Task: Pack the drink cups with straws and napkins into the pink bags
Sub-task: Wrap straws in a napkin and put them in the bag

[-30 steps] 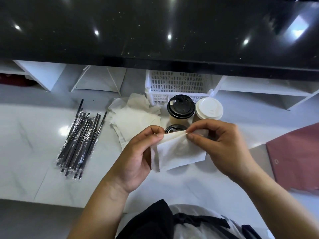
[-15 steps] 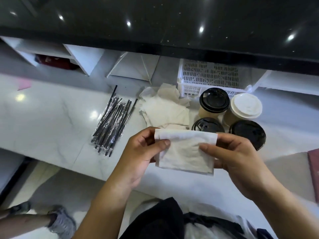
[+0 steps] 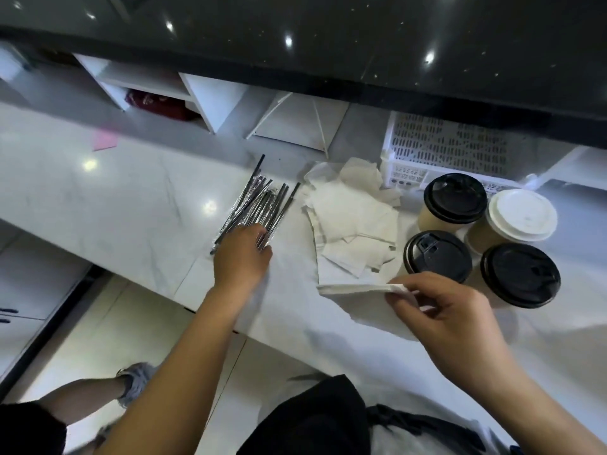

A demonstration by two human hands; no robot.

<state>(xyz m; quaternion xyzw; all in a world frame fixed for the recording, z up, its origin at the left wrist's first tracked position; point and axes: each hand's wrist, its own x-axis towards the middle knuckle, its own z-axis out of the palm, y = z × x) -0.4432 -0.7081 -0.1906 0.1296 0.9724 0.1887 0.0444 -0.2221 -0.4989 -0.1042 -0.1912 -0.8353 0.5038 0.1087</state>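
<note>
The left hand (image 3: pixel 241 257) lies over the near end of a loose bundle of thin black straws in glossy wrappers (image 3: pixel 262 200). Its fingers are hidden, so a pinch cannot be told. The right hand (image 3: pixel 450 316) pinches a folded white paper napkin (image 3: pixel 354 289) just above the white marble desk (image 3: pixel 115 208). The step seems to be pairing a straw with the napkin, and next one slippery wrapper must be teased free. Beyond lie a soft crumpled napkin pile (image 3: pixel 351 221) and four lidded paper cups (image 3: pixel 455 198).
</note>
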